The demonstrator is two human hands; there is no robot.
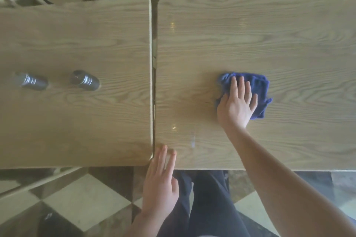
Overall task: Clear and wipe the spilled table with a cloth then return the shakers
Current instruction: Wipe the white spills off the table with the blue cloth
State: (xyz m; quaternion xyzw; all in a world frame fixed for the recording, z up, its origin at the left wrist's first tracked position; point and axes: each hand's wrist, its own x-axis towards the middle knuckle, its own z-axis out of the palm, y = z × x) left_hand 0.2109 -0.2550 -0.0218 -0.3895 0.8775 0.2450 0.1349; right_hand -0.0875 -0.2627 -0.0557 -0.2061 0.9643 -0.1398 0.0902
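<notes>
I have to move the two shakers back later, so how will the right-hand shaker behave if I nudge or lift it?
The right-hand shaker stands upright on the left table, and looks narrow for its height, so a sideways nudge may tip it. Its body looks round, so once tipped it would probably roll. It seems small enough to lift easily with one hand, though the blur hides its material.
</notes>
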